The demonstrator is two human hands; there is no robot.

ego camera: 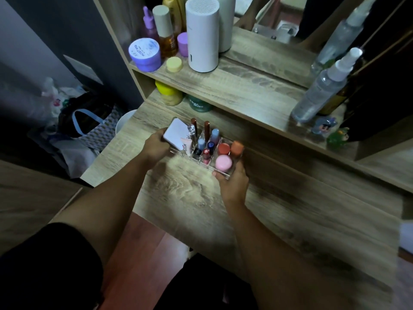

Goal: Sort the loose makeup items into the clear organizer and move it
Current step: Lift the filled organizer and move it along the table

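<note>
- A person is standing at a wooden dressing table, both bare arms reaching forward over it.
- A clear organizer is sitting on the tabletop, near the front edge of a low shelf, and is packed with makeup.
- The left hand is gripping the organizer's left end, beside a white compact leaning upright there.
- The right hand is clasping the organizer's right near corner, thumb lying along the rim.
- Inside, a pink round pot, a red pot and an orange pot are filling the right side; nail polish bottles and tall lip tubes are crowding the middle.
- On the shelf, a white cylinder, a purple jar and a spray bottle are standing well apart from the organizer.
</note>
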